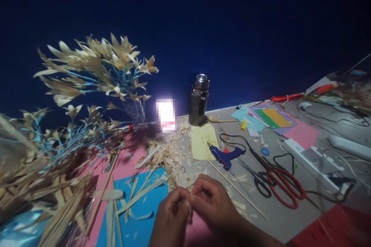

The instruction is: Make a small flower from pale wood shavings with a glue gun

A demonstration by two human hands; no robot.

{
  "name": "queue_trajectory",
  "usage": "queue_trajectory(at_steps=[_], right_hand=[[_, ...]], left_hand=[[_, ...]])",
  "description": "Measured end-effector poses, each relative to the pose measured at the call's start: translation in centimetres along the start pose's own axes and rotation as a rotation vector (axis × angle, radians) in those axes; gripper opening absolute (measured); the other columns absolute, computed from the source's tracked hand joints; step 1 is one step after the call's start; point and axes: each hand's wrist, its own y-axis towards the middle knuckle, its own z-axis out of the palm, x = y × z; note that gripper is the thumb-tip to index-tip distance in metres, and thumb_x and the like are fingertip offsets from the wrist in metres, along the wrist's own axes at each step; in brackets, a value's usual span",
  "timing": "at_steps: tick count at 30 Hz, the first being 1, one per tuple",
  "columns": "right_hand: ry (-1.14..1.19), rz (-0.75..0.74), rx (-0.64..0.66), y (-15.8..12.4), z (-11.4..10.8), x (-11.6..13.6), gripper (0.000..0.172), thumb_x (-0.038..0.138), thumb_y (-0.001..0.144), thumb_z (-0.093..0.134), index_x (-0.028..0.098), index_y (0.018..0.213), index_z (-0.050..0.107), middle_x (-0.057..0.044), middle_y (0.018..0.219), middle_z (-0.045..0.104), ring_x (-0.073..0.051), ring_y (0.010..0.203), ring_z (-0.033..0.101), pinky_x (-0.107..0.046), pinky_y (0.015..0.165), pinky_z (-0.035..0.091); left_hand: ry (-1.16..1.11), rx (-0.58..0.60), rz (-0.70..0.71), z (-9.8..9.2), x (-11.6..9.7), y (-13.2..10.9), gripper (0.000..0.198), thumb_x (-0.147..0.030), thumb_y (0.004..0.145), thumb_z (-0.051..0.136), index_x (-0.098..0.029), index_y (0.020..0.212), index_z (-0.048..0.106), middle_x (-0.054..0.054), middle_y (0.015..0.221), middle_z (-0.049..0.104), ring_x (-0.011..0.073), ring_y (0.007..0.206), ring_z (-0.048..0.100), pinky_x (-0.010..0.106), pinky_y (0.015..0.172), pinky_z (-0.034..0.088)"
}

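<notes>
My left hand (pixel 173 216) and my right hand (pixel 213 202) meet at the fingertips low in the middle of the head view. Both are closed in a pinch, and whatever lies between the fingers is too small to make out. Under them is a pink sheet (pixel 199 231). Left of my left hand, a blue sheet (pixel 139 216) carries pale strips of dried husk (pixel 142 197). A thin wooden stick (pixel 240 193) lies to the right of my right hand. Beyond the fingers spreads a heap of husk scraps (pixel 165 158).
A blue glue gun (pixel 226 156) rests partly on a yellow sheet (pixel 204 142), near red-handled scissors (pixel 285 185) and smaller dark scissors (pixel 261 181). A steel flask (pixel 199 100) stands behind. Dried husk flowers (pixel 95 69) fill the left; a white power strip (pixel 313 166) lies right.
</notes>
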Motion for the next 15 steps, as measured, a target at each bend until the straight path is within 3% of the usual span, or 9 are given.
queue_trajectory(at_steps=[5, 8, 11, 13, 15], right_hand=[[-0.011, -0.109, -0.033, 0.0, 0.2, -0.5, 0.014, 0.025, 0.076, 0.068, 0.019, 0.066, 0.061, 0.001, 0.065, 0.054, -0.014, 0.059, 0.051, -0.026, 0.057, 0.038], [0.120, 0.037, 0.015, 0.2, 0.1, -0.6, 0.006, 0.024, 0.074, 0.070, 0.019, 0.077, 0.068, 0.002, 0.067, 0.056, -0.013, 0.058, 0.047, -0.025, 0.055, 0.037], [0.223, 0.163, 0.077, 0.6, 0.1, -0.4, 0.018, 0.026, 0.075, 0.070, 0.019, 0.091, 0.073, 0.002, 0.067, 0.057, -0.013, 0.059, 0.047, -0.024, 0.056, 0.038], [0.298, 0.250, 0.162, 0.9, 0.2, -0.2, 0.020, 0.028, 0.074, 0.071, 0.018, 0.092, 0.074, 0.001, 0.067, 0.060, -0.014, 0.060, 0.051, -0.025, 0.057, 0.040], [0.362, 0.310, 0.193, 1.0, 0.4, -0.2, 0.018, 0.028, 0.074, 0.070, 0.017, 0.088, 0.073, 0.000, 0.070, 0.062, -0.013, 0.062, 0.053, -0.025, 0.060, 0.042]], left_hand=[[-0.134, -0.005, -0.022, 0.0, 0.6, 0.5, 0.038, -0.052, 0.074, 0.083, -0.017, 0.071, 0.067, 0.000, 0.056, 0.056, 0.0144, 0.056, 0.050, 0.027, 0.058, 0.039], [-0.389, -0.083, -0.063, 0.6, 0.1, 1.0, 0.036, -0.045, 0.065, 0.091, -0.018, 0.070, 0.067, 0.002, 0.072, 0.066, 0.0172, 0.067, 0.062, 0.030, 0.069, 0.049], [-0.562, -0.225, -0.159, 1.3, -0.9, 1.2, 0.034, -0.038, 0.063, 0.094, -0.020, 0.084, 0.073, 0.005, 0.093, 0.073, 0.0215, 0.088, 0.070, 0.035, 0.084, 0.055], [-0.579, -0.238, -0.207, 1.5, -1.5, 1.1, 0.034, -0.035, 0.066, 0.093, -0.020, 0.090, 0.075, 0.005, 0.097, 0.074, 0.0206, 0.094, 0.070, 0.031, 0.084, 0.056], [-0.606, -0.198, -0.226, 1.7, -1.8, 1.1, 0.035, -0.033, 0.063, 0.095, -0.018, 0.087, 0.075, 0.004, 0.091, 0.073, 0.0177, 0.086, 0.069, 0.027, 0.078, 0.057]])
